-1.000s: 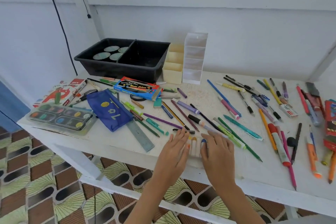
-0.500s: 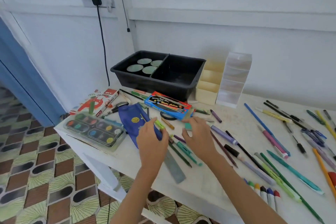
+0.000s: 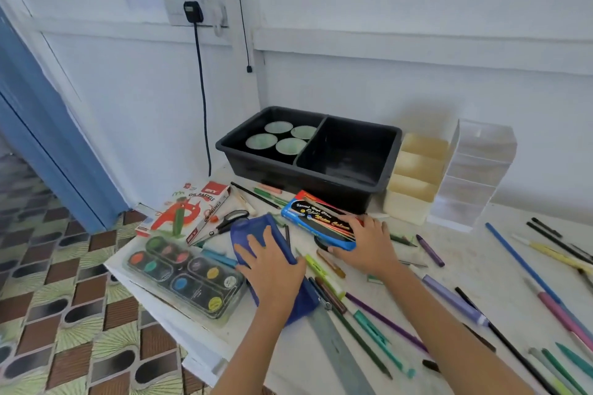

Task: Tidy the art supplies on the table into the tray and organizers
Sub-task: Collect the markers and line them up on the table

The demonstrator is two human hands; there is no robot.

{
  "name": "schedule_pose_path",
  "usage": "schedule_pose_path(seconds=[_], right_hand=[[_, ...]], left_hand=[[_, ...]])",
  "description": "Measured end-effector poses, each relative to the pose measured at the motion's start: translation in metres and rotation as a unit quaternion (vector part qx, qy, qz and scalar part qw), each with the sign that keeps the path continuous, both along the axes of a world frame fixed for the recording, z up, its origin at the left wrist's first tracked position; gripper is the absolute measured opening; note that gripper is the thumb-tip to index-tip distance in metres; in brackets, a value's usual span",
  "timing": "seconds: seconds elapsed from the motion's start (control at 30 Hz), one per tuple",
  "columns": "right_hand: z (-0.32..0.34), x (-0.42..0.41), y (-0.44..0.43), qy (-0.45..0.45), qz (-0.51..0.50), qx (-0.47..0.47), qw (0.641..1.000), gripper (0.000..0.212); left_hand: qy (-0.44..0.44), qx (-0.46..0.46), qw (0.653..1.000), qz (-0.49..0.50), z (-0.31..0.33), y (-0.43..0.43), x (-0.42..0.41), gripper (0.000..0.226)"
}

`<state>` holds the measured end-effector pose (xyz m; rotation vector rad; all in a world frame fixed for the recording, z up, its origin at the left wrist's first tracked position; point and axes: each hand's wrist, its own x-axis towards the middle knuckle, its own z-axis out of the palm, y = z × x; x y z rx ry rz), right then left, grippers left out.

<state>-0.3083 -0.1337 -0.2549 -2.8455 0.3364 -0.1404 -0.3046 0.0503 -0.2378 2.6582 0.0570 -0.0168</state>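
My left hand [image 3: 272, 263] lies flat with spread fingers on a blue pencil pouch [image 3: 256, 231] near the table's front left. My right hand [image 3: 365, 247] grips the right end of a blue water colour box [image 3: 316, 218], fingers on top and thumb underneath. Behind the box stands a black two-part tray [image 3: 321, 184]; its left part holds several round green cups and its right part holds nothing. A cream organizer [image 3: 414, 192] and a clear organizer [image 3: 475, 170] stand to the tray's right. Several pens, pencils and markers [image 3: 449, 298] lie loose across the table.
A watercolour palette case [image 3: 186, 276] sits at the front left corner, with an oil pastels box [image 3: 192, 205] and scissors [image 3: 231, 221] behind it. A metal ruler [image 3: 340, 356] lies by my left forearm. The table edge and tiled floor are at the left.
Both hands have moved left and farther back from the loose markers. The left hand now rests on the pouch and the right hand has taken hold of the water colour box. My view has swung left.
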Motion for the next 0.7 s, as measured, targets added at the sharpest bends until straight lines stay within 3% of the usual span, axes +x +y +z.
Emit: schedule_pose_path(seconds=[0.37, 0.5, 0.7], right_hand=[[0.017, -0.051, 0.006, -0.179, 0.004, 0.155, 0.972, 0.066], [0.022, -0.091, -0.006, -0.245, -0.024, 0.182, 0.952, 0.064], [0.032, -0.164, -0.041, -0.289, -0.136, 0.157, 0.934, 0.069]], left_hand=[[-0.138, -0.213, 0.967, 0.032, 0.033, -0.008, -0.022, 0.064], [-0.162, -0.279, 0.947, -0.01, 0.046, -0.022, -0.045, 0.062], [-0.137, -0.305, 0.936, -0.111, 0.052, -0.078, -0.086, 0.061]])
